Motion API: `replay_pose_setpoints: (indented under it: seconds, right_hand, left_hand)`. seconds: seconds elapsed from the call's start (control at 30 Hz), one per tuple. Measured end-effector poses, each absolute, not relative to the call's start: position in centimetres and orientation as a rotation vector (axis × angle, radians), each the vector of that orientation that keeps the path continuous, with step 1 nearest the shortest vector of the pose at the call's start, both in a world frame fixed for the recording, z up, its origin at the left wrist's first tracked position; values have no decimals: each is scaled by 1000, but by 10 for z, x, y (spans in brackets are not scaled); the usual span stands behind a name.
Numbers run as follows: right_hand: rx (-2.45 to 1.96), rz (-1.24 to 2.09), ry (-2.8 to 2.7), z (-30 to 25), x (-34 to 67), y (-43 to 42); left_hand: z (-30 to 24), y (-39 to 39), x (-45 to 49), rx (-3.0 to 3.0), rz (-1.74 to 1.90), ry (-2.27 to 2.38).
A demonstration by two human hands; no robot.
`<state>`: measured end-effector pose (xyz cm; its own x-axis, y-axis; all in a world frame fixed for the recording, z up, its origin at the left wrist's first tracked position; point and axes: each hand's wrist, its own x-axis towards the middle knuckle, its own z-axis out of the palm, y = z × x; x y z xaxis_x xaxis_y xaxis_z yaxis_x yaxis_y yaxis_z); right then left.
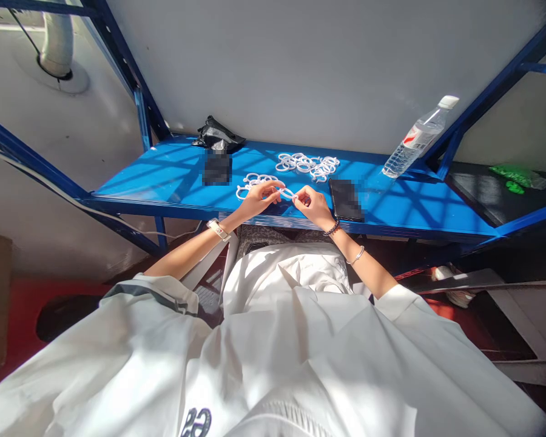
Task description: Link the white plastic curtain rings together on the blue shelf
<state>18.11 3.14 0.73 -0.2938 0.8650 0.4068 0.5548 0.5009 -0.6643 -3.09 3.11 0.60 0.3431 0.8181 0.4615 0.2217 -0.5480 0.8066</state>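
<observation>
Both of my hands meet over the front edge of a blue shelf [164, 176]. My left hand [260, 198] and my right hand [313, 203] each pinch one end of a white plastic ring [287, 193] held between them. A small group of white rings [253, 181] lies just behind my left hand. A larger heap of white rings [307, 165] lies farther back, beyond my right hand. I wear a watch on the left wrist and bead bracelets on the right.
A dark phone [346, 199] lies right of my right hand. A clear water bottle [417, 138] leans at the back right. A black bag [217, 137] and a blurred dark object [216, 169] sit at the back left. Blue frame posts flank the shelf.
</observation>
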Motion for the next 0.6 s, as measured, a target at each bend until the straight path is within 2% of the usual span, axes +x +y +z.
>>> replay_pose_setpoints:
  seconds: [0.6]
  right_hand:
    - [-1168,431,-2021,4,182,32]
  left_hand:
    - [4,32,-29,1896,1198,930]
